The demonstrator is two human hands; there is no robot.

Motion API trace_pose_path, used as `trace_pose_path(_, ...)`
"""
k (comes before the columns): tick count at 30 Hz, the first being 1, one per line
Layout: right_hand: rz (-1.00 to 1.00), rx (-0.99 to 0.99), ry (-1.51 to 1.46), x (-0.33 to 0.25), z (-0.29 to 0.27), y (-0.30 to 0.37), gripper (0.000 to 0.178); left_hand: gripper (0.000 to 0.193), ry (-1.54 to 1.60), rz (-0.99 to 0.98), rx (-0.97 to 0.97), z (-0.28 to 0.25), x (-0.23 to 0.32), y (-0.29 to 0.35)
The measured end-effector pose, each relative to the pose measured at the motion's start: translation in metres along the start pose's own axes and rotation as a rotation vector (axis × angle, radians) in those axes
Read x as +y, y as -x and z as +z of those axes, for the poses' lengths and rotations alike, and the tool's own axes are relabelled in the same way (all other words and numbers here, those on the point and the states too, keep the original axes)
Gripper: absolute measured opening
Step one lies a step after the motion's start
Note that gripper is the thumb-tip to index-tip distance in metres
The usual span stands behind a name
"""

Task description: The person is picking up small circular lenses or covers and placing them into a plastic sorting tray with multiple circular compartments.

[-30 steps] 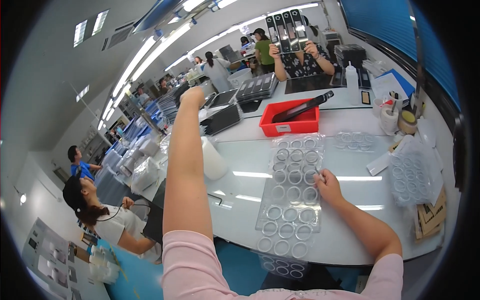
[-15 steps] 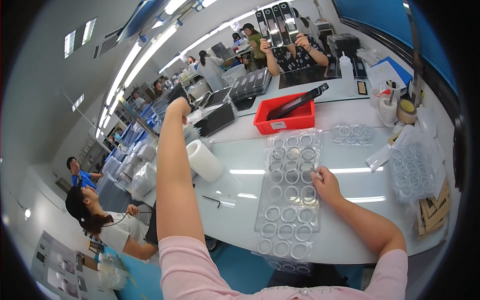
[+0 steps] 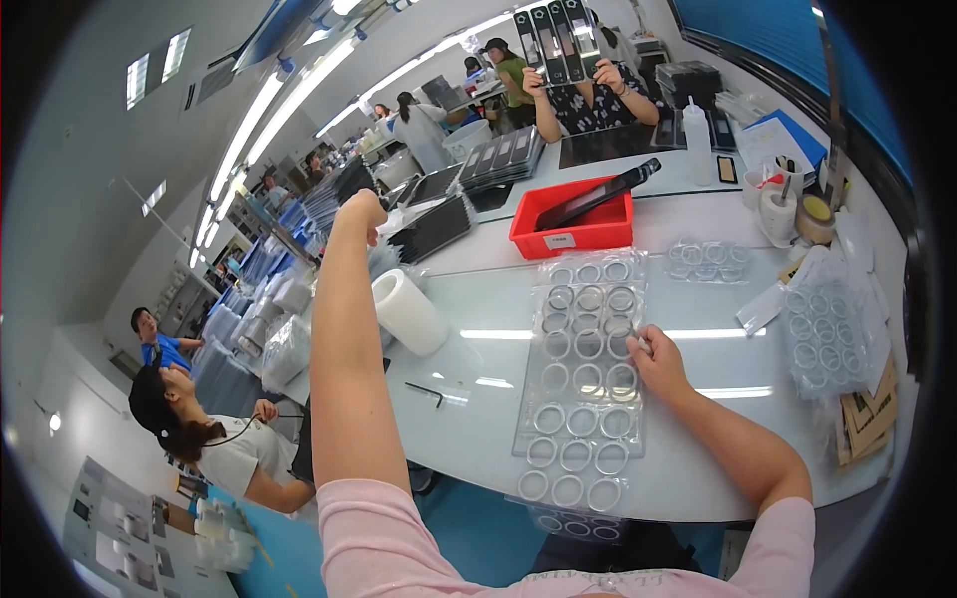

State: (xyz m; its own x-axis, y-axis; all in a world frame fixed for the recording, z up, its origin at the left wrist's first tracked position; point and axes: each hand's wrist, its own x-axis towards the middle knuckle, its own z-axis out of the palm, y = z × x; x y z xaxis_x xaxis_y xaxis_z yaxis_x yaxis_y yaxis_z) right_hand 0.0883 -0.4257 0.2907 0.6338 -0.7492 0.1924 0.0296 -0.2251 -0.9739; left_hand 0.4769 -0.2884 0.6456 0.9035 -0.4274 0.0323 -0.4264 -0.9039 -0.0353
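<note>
Your left arm (image 3: 349, 369) reaches out ahead, nearly straight, and your left hand (image 3: 361, 211) shows its back; the fingers are mostly hidden, so I can't tell their hold. The black stack (image 3: 436, 236) is just right of them, the roll (image 3: 411, 314) nearer you. Your right arm (image 3: 743, 444) bends at the elbow, right hand (image 3: 660, 361) curled, thumb and forefinger close together; any grip is unclear. The ring tray (image 3: 568, 399) lies just left of those fingertips.
</note>
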Motion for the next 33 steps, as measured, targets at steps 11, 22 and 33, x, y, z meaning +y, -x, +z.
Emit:
trace_pose_path(11,-0.009,-0.031,-0.034,-0.014,-0.003,0.003,0.019,0.025,0.023,0.021,0.019,0.003,0.001,0.0)
trace_pose_path(22,-0.018,-0.039,-0.047,-0.009,-0.001,0.003,0.022,0.046,0.024,-0.069,0.006,0.004,-0.014,-0.016)
trace_pose_path(33,-0.018,-0.023,-0.05,-0.005,-0.003,0.001,0.021,0.045,0.061,-0.045,0.042,0.003,-0.015,-0.018)
